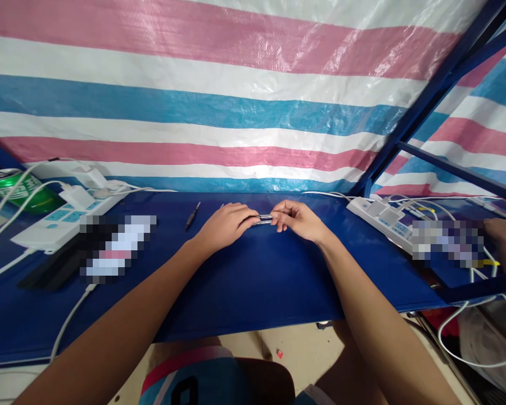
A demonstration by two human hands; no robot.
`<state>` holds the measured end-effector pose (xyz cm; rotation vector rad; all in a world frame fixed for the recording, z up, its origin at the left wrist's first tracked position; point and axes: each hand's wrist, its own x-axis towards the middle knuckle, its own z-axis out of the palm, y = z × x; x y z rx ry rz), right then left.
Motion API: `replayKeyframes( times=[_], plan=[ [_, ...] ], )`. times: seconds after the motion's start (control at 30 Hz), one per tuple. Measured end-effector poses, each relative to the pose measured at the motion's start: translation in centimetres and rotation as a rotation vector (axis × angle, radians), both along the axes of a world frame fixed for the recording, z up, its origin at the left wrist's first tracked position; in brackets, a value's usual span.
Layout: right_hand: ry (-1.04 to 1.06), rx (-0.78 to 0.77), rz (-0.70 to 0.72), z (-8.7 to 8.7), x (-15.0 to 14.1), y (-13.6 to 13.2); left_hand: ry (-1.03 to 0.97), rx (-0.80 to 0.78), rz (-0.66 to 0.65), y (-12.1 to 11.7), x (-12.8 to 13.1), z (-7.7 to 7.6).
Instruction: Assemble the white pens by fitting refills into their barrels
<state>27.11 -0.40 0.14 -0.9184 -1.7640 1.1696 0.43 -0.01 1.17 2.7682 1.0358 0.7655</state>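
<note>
The person's left hand (225, 225) and right hand (299, 220) are clamping a slim silver metal cylinder (264, 219) at 12 o'clock, both grips closed on it, above the dark blue worktop (253, 292).

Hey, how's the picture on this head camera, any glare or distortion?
Head view: glare whitens the striped plastic tarp above the blue tabletop; wide-angle distortion bows the table edge; pixelated patches hide objects on both sides; the left hand and right hand look sharp.

Screwdriver (193, 215) between power strip (67, 216) and hands (225, 226)
</note>
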Motion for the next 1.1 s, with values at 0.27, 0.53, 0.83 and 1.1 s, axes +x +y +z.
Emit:
replayKeyframes(
  times=[0.27,0.53,0.83,1.1],
  plan=[
    [-0.007,0.077,-0.029,-0.4,0.1,0.3,0.02,-0.073,0.028,-0.1,0.0,0.1],
    [0.006,0.064,-0.065,-0.4,-0.2,0.3,-0.026,-0.119,0.055,0.0,-0.2,0.1],
    [-0.007,0.017,-0.028,0.1,0.1,0.0,-0.036,-0.128,0.057,0.1,-0.2,-0.2],
    [0.013,0.161,-0.183,-0.1,0.9,0.7,-0.097,-0.223,0.08,-0.2,-0.4,1.1]
  ],
)
